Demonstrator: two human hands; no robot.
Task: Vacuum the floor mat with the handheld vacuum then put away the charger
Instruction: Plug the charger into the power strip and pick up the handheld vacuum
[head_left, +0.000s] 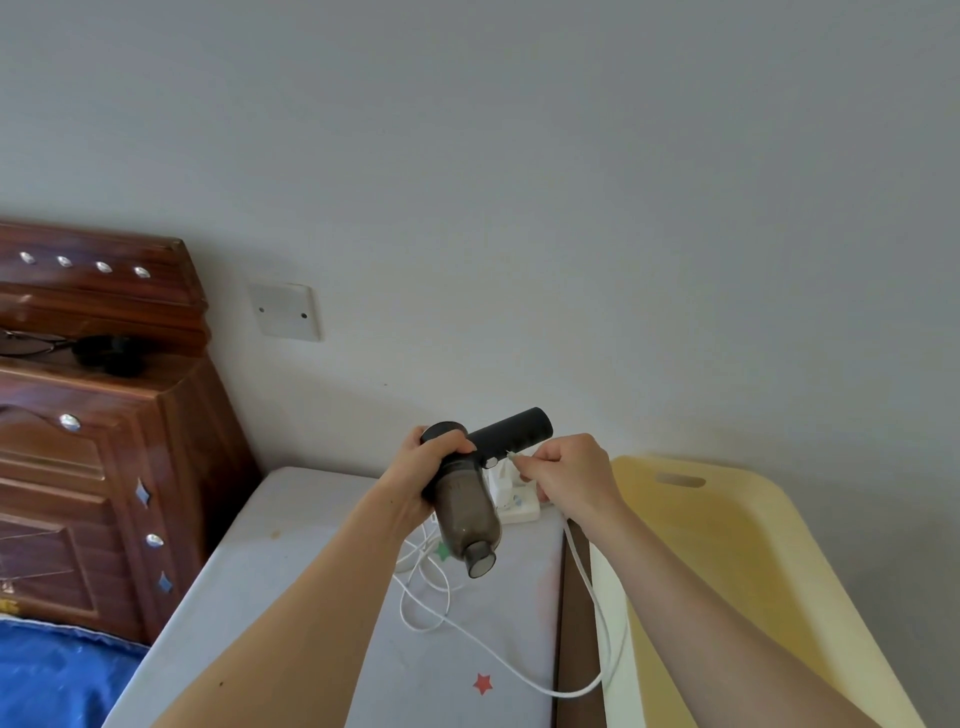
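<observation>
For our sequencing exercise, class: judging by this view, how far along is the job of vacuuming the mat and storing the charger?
Done: nothing visible; no mat shows. In hand: the left hand grips the handheld vacuum, and the right hand pinches the cable plug beside its handle. Left: vacuuming, and the charger sits in the power strip.

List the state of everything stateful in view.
handheld vacuum: lifted, gripped by left hand, nozzle down.
cable plug: pinched by fingers of right hand, tip bare, beside the vacuum, not inserted.
charging cable: slack, looped on star-print sheet.
charger: plugged into power strip.
</observation>
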